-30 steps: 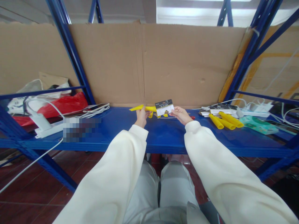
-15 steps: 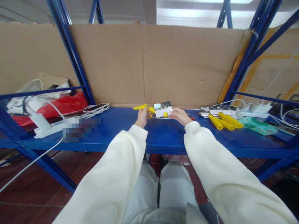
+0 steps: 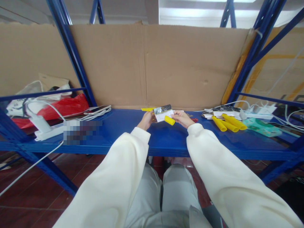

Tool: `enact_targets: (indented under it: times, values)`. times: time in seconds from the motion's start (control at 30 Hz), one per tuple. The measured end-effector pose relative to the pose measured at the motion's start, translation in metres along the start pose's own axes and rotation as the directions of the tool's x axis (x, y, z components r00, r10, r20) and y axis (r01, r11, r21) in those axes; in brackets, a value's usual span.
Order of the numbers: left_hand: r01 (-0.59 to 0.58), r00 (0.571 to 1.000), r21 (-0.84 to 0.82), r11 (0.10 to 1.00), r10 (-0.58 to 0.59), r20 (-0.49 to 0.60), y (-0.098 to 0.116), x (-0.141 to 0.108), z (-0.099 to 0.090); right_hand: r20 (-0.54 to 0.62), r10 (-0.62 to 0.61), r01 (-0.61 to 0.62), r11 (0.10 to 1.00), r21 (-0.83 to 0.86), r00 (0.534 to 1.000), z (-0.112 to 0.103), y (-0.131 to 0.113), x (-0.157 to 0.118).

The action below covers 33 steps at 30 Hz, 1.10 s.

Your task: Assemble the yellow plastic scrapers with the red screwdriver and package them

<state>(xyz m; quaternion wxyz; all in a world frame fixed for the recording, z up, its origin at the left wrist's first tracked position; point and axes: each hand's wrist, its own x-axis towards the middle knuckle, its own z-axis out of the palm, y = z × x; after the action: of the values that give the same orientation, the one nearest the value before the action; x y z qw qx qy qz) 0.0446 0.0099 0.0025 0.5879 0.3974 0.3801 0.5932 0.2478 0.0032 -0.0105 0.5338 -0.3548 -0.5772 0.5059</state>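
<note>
A black-and-white printed card [image 3: 159, 117] is held up between my two hands above the blue shelf. My left hand [image 3: 146, 121] is closed at its left edge, with the fingertips partly behind it. My right hand [image 3: 182, 118] pinches the right edge. A yellow tube [image 3: 170, 120] sticks out in front of the card's lower right part, close to my right fingertips. Whether it passes through the card or lies against it I cannot tell. Behind my left hand a yellow strip [image 3: 147, 109] shows, partly hidden.
Several yellow tubes [image 3: 230, 127] lie at the right beside a stack of printed cards [image 3: 225, 113] and a green packet [image 3: 262, 127]. A red object [image 3: 194, 120] lies just past my right hand. White power strips, cables and a red bag [image 3: 64, 107] are around. Cardboard [image 3: 190, 66] stands behind.
The yellow tube now protrudes much further in front of the card. My left hand has moved slightly right to the card's edge, and the card has shifted a little left and tilted.
</note>
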Motion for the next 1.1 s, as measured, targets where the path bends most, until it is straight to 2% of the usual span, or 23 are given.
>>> enact_targets:
  times: [0.23, 0.4, 0.7, 0.83, 1.0, 1.1]
  values:
    - [0.032, 0.999, -0.003, 0.999, -0.032, 0.0, -0.002, 0.0, 0.002, -0.014, -0.007, 0.007, 1.0, -0.009, 1.0, 0.002, 0.0, -0.002]
    - [0.041, 0.999, 0.076, 0.996, -0.04, -0.01, 0.002, -0.004, 0.003, -0.015, -0.024, 0.024, 1.0, 0.005, 1.0, 0.003, 0.0, -0.002]
    - [0.098, 0.989, 0.104, 0.99, -0.109, 0.099, 0.004, -0.01, 0.008, -0.109, -0.042, 0.041, 0.999, -0.012, 0.993, 0.006, -0.004, -0.002]
    - [0.11, 0.988, 0.127, 0.986, -0.122, 0.095, 0.001, -0.008, 0.007, -0.136, -0.037, 0.036, 0.999, -0.005, 0.99, 0.009, -0.006, -0.006]
    - [0.084, 0.995, 0.095, 0.992, -0.088, 0.043, 0.0, -0.007, 0.006, -0.18, -0.01, 0.011, 1.0, -0.001, 0.984, 0.01, -0.007, -0.006]
    - [0.054, 0.996, 0.071, 0.996, -0.059, 0.073, -0.001, -0.008, 0.005, -0.198, -0.014, 0.014, 1.0, -0.005, 0.98, 0.01, -0.007, -0.005]
